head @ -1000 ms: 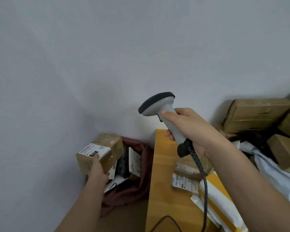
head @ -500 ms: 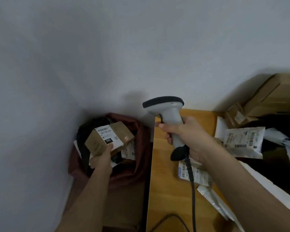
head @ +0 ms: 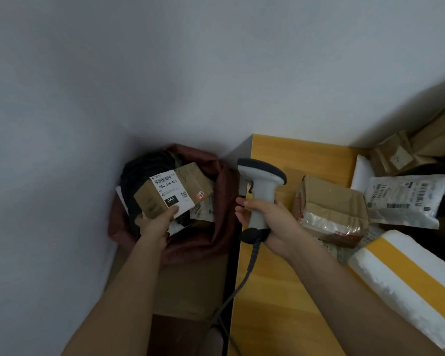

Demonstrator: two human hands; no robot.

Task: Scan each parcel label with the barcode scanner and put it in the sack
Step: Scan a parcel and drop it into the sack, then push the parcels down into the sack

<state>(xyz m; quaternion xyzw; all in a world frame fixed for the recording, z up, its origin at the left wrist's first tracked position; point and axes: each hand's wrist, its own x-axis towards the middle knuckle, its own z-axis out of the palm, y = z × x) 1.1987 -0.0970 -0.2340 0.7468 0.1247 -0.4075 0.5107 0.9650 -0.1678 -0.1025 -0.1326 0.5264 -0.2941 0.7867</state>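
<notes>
You're facing a plain grey-white wall (head: 216, 60) corner, dim light. Yellow wood table (head: 280, 291) butts against it on the right; brown floor (head: 190, 283) sits left of it.

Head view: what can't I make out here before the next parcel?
- Sack: its contents are mostly hidden by the box the left hand holds over it.
- Box label: small print too small.
- Scanner: window faces away; trigger hidden by right hand.
- Parcels at right: cut off by the edge.

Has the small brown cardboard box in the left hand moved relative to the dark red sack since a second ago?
Yes. The small brown cardboard box, gripped by the left hand, now hangs over the dark red sack's open mouth; earlier it was off its left edge.
</notes>
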